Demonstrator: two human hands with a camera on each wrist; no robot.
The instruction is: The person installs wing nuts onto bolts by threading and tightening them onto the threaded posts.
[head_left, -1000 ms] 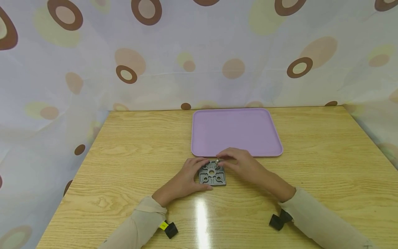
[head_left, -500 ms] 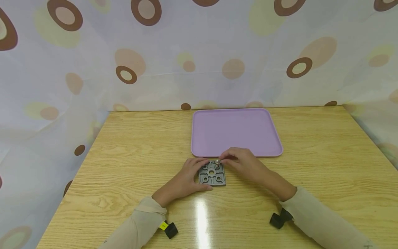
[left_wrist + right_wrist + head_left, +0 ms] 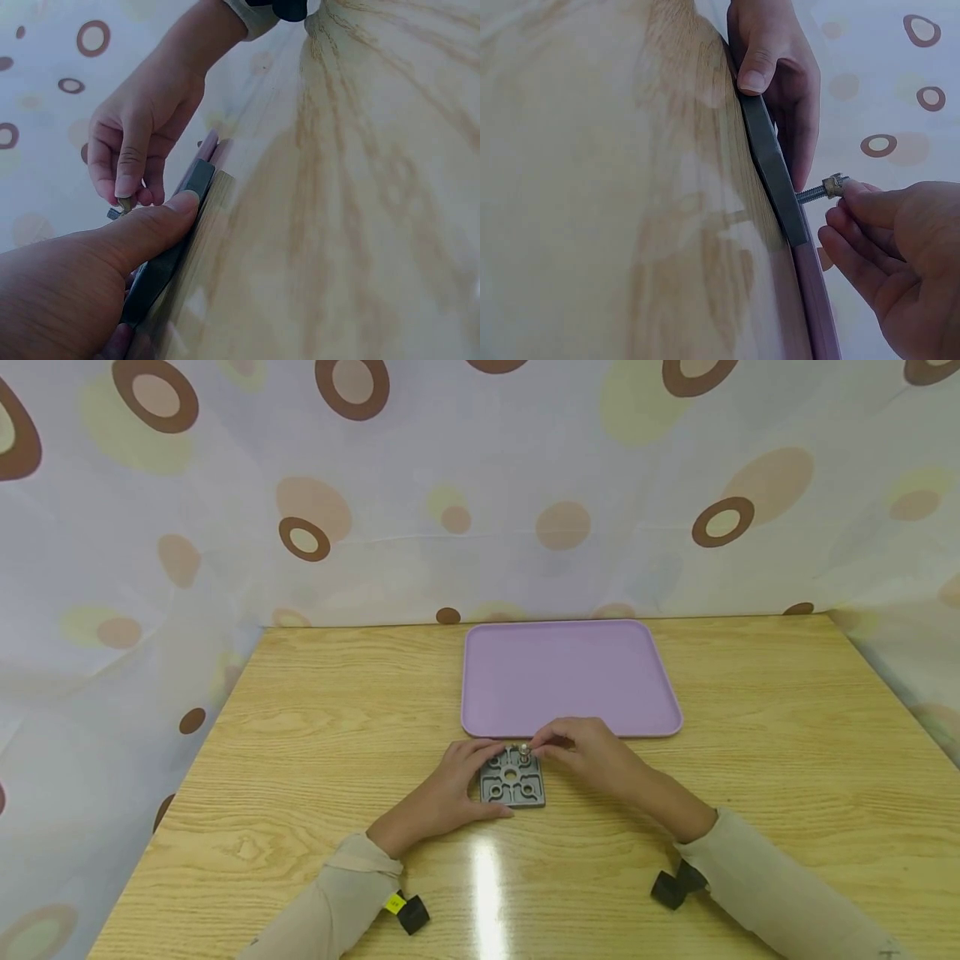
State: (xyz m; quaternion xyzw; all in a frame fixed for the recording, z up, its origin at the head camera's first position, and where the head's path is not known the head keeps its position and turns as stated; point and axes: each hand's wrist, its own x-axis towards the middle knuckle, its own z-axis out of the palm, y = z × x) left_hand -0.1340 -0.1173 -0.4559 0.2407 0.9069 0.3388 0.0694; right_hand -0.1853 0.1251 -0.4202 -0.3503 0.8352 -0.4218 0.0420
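Observation:
A square grey metal plate (image 3: 512,797) with round holes and raised ribs lies on the table. My left hand (image 3: 450,787) grips it from the left, thumb on the near edge and fingers at the far edge. From the plate's far right corner rises a threaded bolt (image 3: 811,196), seen side-on in the right wrist view. A brass-coloured nut (image 3: 832,186) sits near the bolt's free end. The thumb and fingers of my right hand (image 3: 592,760) pinch that nut. In the left wrist view, the right hand (image 3: 146,131) partly hides the nut.
Just behind the plate lies a shallow lilac tray (image 3: 566,677). The wooden table (image 3: 337,710) stretches to both sides, and a patterned cloth (image 3: 510,468) hangs along its back and sides. Each sleeve carries a small black device near the wrist.
My right thumb and fingers have shifted slightly to the right at the nut, uncovering more of it. The left hand and plate have stayed in place.

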